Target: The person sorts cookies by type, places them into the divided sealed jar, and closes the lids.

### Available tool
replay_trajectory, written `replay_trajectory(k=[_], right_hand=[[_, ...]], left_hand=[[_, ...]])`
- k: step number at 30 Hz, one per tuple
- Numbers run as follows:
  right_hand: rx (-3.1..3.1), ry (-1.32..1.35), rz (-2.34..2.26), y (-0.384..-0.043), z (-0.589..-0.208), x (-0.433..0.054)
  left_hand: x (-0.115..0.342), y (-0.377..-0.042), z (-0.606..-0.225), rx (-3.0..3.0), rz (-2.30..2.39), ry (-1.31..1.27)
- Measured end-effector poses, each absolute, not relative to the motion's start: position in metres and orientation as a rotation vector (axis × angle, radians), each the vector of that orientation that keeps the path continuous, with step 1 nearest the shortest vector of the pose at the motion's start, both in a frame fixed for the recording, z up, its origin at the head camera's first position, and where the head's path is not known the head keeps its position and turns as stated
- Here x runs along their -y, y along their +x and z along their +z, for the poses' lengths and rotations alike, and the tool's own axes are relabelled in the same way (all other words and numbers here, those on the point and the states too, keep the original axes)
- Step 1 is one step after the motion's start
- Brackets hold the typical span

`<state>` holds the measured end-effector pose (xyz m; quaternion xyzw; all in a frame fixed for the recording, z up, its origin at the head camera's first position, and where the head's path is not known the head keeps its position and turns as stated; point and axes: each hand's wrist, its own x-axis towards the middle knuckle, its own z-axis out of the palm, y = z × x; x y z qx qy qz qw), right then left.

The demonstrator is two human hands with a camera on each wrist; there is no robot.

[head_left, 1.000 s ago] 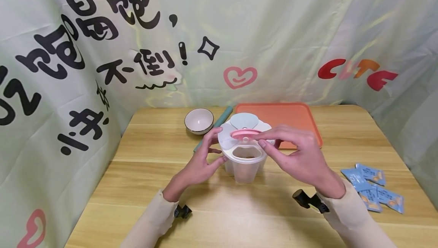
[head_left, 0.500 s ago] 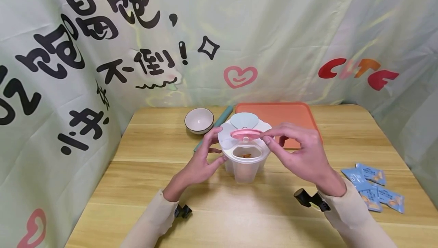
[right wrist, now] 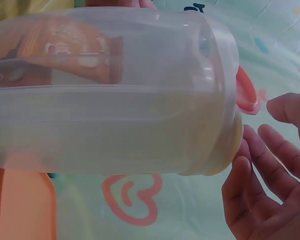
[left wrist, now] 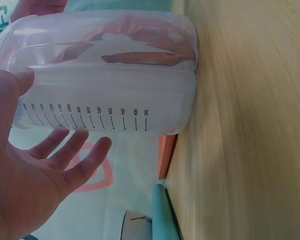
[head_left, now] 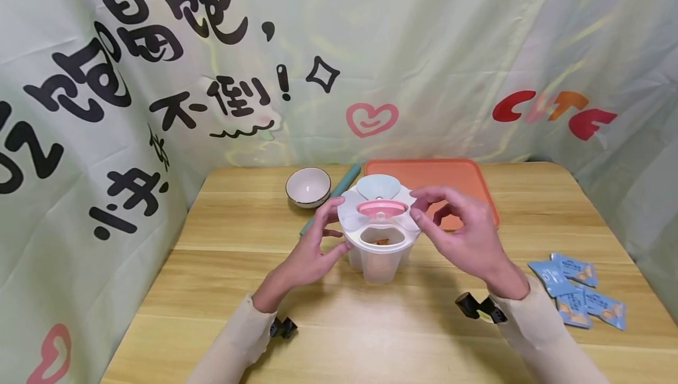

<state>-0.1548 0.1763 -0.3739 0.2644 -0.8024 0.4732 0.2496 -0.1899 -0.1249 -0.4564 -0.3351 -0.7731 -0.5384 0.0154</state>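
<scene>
A translucent plastic storage canister (head_left: 380, 267) with volume marks stands upright on the table. Its white lid (head_left: 352, 217) bears coloured flaps; the pink flap (head_left: 389, 208) is raised, and the near opening is uncovered. Orange snack packets (right wrist: 70, 50) show through the wall in the right wrist view. My left hand (head_left: 307, 257) holds the canister at its left rim, thumb against the near side, the other fingers spread along the far side. My right hand (head_left: 466, 234) is at the lid's right edge, fingers loosely bent, thumb apart from the pink flap, nothing in its grasp.
Behind the canister lie an orange tray (head_left: 445, 175) and a long teal rod (head_left: 346, 178). A small white bowl (head_left: 308, 186) with a dark rim stands to the left. Several blue packets (head_left: 552, 279) lie at the right. A printed cloth (head_left: 439, 66) hangs along the table's back.
My right hand has let go of the pink flap and drawn back to the right. The flap stays raised. Orange contents now show in the near opening. My left hand has not moved.
</scene>
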Motion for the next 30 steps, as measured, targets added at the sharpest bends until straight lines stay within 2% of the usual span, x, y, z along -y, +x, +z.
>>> replay_trajectory(k=[20,30], right_hand=[[2.119,0.877,1.322,-0.151,-0.395,-0.176],[2.095,0.872,1.279,-0.150,-0.404,-0.171]], left_hand=[[0.126,-0.188,-0.452,2.263,-1.654,-1.054],[0.115,-0.174,-0.441,2.078,-1.539,-1.091]])
